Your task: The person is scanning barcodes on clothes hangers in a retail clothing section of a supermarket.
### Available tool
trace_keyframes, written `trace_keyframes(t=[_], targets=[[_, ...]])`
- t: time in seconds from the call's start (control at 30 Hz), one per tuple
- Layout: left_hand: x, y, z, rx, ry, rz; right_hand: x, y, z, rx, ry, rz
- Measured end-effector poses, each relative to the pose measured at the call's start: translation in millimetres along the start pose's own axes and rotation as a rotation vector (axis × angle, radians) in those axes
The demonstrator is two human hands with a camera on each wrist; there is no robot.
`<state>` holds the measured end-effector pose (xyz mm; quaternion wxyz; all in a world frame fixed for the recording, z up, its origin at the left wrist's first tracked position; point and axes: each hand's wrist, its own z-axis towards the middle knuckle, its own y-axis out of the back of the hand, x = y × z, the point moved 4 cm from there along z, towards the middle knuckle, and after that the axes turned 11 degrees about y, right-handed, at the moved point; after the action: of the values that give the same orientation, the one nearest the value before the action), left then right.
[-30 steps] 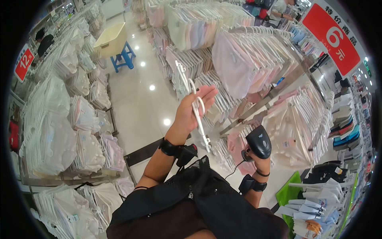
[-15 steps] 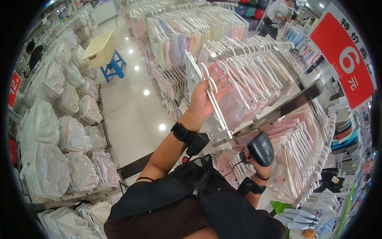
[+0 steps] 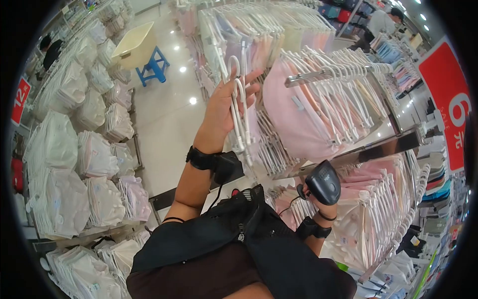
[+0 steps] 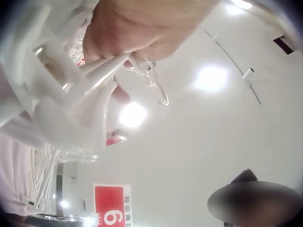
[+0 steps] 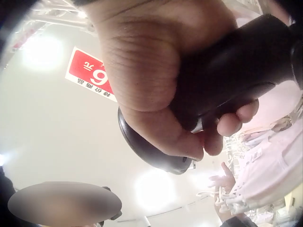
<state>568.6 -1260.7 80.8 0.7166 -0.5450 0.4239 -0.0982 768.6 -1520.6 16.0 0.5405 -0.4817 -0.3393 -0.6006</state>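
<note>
My left hand (image 3: 223,105) is raised in front of a clothes rack and grips a small bunch of white plastic hangers (image 3: 239,117) that hang down past my palm. From the left wrist view my fingers (image 4: 137,33) curl round the hanger (image 4: 83,92) hooks. Lower right, my right hand (image 3: 305,192) holds a black barcode scanner (image 3: 323,186), head up, with its cable running down. The right wrist view shows the fingers (image 5: 156,80) wrapped round the scanner handle (image 5: 236,71). Both wrists wear black straps.
Racks of pale baby clothes (image 3: 308,114) on white hangers crowd the right, and more packed racks (image 3: 74,164) line the left. A shiny floor aisle (image 3: 169,119) runs between them. A cream bin on a blue stool (image 3: 144,50) stands farther back. A red "6" sign (image 3: 455,109) hangs at the right.
My left hand has swung the hangers left and slightly up, off the rack rail and closer to upright. The scanner hand has barely moved. The head view has shifted.
</note>
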Motion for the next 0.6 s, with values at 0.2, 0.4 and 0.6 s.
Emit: trace_keyframes(t=[0.2,0.4,0.6], targets=[[-22,19,-39,0.035,0.308,-0.320,-8,-48,52,0.267,-0.146,-0.156],[-53,-11,-78,0.269,0.334,-0.690,-32,-87,78,0.437,-0.093,-0.198],[-68,-14,-94,0.221,0.287,-0.595,-23,-126,103,0.304,0.002,-0.140]])
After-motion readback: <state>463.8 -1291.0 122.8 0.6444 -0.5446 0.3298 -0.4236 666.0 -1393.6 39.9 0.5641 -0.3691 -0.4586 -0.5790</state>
